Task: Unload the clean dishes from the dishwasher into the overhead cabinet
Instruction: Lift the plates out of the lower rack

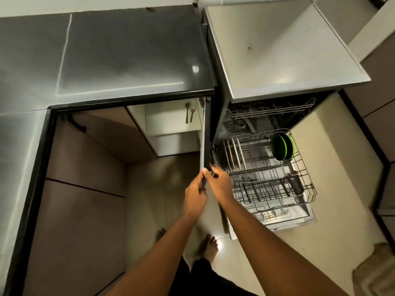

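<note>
Dim, warm indoor light; a glare spot on the dark tabletop (136,54), wide-angle bending at edges, slightly soft detail.

Both arms bare to the frame edge, no sleeves, no watch, rings or bands visible. Left hand (195,197) and right hand (220,184) ungloved; short plain nail on one thumb. Dark, black-looking garment (201,278) at the near edge, legs or shorts unclear. Feet (210,246) bare, no footwear.

Dark countertop (128,52), two spoons (189,113) hanging below, woven mat (374,272) on floor
</note>
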Motion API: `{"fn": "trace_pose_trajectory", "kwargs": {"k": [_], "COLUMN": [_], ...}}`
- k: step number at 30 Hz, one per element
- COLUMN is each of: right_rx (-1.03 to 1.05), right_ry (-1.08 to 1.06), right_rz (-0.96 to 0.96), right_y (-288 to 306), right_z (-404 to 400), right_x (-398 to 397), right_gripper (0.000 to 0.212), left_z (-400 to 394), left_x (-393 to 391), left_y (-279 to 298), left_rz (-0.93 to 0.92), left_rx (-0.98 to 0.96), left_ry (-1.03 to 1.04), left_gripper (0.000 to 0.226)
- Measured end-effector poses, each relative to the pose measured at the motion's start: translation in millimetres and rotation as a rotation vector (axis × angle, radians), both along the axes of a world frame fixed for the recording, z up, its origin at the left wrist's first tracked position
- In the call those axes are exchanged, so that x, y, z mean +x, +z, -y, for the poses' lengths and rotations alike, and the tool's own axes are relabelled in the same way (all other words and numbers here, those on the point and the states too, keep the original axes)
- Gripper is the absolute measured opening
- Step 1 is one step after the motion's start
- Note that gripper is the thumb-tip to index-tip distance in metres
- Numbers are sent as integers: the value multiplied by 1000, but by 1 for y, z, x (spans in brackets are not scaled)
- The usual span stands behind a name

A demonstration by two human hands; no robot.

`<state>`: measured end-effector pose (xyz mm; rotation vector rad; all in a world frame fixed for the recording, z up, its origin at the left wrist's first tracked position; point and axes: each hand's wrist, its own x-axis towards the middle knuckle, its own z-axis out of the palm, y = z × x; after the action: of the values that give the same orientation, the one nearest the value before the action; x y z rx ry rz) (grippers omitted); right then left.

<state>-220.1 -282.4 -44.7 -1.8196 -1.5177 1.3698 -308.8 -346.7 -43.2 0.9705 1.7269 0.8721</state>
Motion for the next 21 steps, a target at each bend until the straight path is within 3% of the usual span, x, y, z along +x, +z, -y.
{"fn": "trace_pose_trajectory", "kwargs": {"k": [6, 14, 21], "right_rx": [31, 41, 20], "right_ry": [11, 98, 149], "right_rz": [18, 72, 28], "right_y": [-11, -6, -7], "right_z": [-11, -42, -47], "right_x": [49, 103, 110], "right_gripper": [47, 45, 47], "left_z": [-22, -51, -53], "left_x": [45, 91, 96], "left_y": [4, 20, 27], "left_rz": [4, -9, -108], "left_rx": [-4, -65, -113], "left_ry": [-53, -157, -196], "left_gripper": [66, 73, 72]}}
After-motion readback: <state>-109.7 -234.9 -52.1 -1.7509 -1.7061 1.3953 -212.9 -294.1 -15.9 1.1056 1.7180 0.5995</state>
